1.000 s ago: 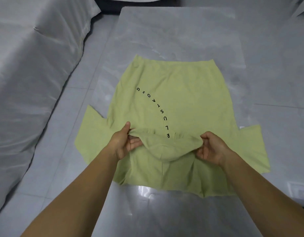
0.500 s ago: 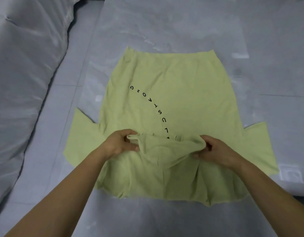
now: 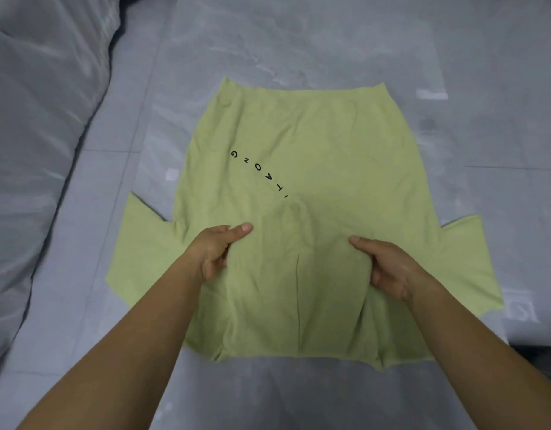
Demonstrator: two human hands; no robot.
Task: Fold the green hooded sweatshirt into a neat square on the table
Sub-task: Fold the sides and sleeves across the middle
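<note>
The green hooded sweatshirt (image 3: pixel 314 156) lies flat on the table (image 3: pixel 299 41), hem at the far end, black letters running diagonally across it. Its hood (image 3: pixel 295 243) is folded forward onto the body and covers the lower letters. My left hand (image 3: pixel 216 252) grips the hood's left edge, thumb on top and fingers curled under the cloth. My right hand (image 3: pixel 389 265) holds the hood's right edge the same way. Short sleeves stick out at the left (image 3: pixel 140 243) and right (image 3: pixel 466 259).
A grey sheet-covered mass (image 3: pixel 35 135) rises along the left of the table. The table's glossy plastic cover reaches past the sweatshirt on all sides. A dark gap shows at the table's right near edge (image 3: pixel 541 355).
Both hands have carried the hood forward and laid it flat over the body. It now hides the lower letters. The view has tilted down and closer.
</note>
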